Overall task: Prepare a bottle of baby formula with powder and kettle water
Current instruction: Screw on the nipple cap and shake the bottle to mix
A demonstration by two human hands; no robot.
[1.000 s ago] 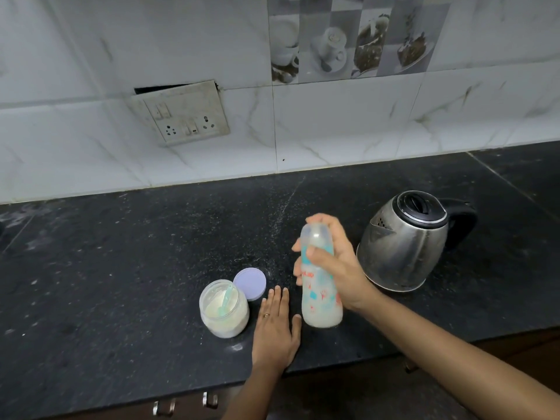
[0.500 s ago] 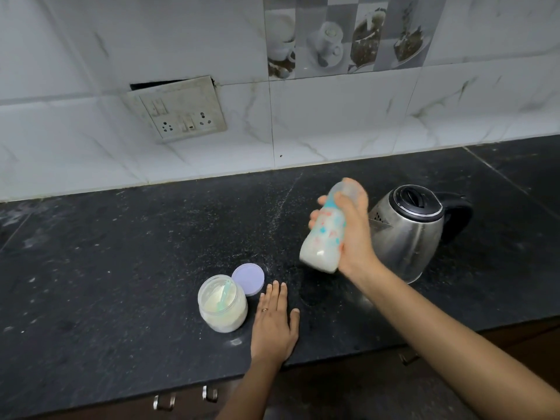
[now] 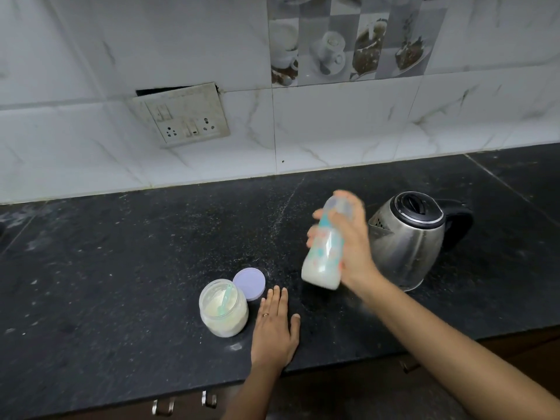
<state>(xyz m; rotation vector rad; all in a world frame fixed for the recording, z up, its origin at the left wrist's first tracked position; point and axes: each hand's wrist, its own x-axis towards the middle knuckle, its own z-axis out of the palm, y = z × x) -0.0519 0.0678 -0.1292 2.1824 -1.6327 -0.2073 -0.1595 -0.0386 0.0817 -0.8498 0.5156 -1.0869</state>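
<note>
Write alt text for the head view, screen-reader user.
A right hand holds a baby bottle of milky liquid tilted above a dark counter, blurred. The left hand lies flat beside an open powder jar and its lid; a steel kettle stands behind.

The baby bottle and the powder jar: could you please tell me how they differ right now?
The baby bottle is held tilted above the counter in the right hand; the powder jar stands upright on the counter. The bottle is tall, slim and capped; the jar is squat and open, with a scoop inside. Both are translucent with whitish contents.
</note>
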